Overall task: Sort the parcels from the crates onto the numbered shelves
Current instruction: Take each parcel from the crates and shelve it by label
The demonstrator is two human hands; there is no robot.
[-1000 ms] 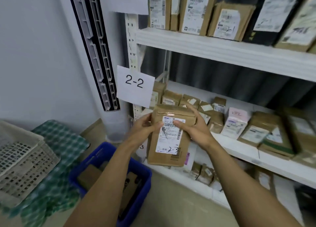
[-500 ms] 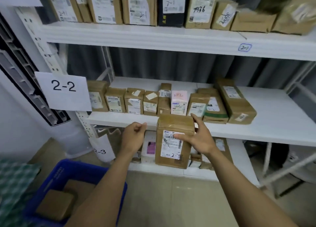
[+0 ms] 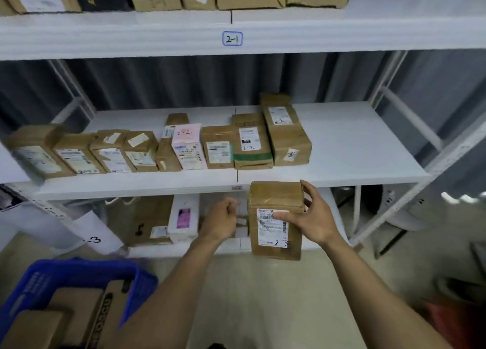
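My right hand (image 3: 310, 217) grips a brown cardboard parcel (image 3: 273, 225) upright, thumb across its white label marked 2-3, fingers round its right side. It hangs in front of the bottom shelf (image 3: 228, 244), just below the middle shelf's (image 3: 355, 143) front edge. My left hand (image 3: 221, 221) is a loose fist to the parcel's left, apart from it, holding nothing. The middle shelf carries a row of parcels (image 3: 184, 148), some marked 2-2. The top shelf (image 3: 289, 35) bears a 2-1 tag (image 3: 232, 38).
A blue crate (image 3: 76, 272) with more cardboard parcels stands on the floor at lower left. On the bottom shelf sit a brown box (image 3: 142, 219) and a white box (image 3: 184, 217). A paper sign ending in -3 (image 3: 96, 234) hangs on the left post. The rack's right legs (image 3: 394, 217) stand close by.
The view swung right from the 2-2 sign. My left hand let go of the parcel and curled beside it. My right hand now carries the parcel alone, further right along the rack.
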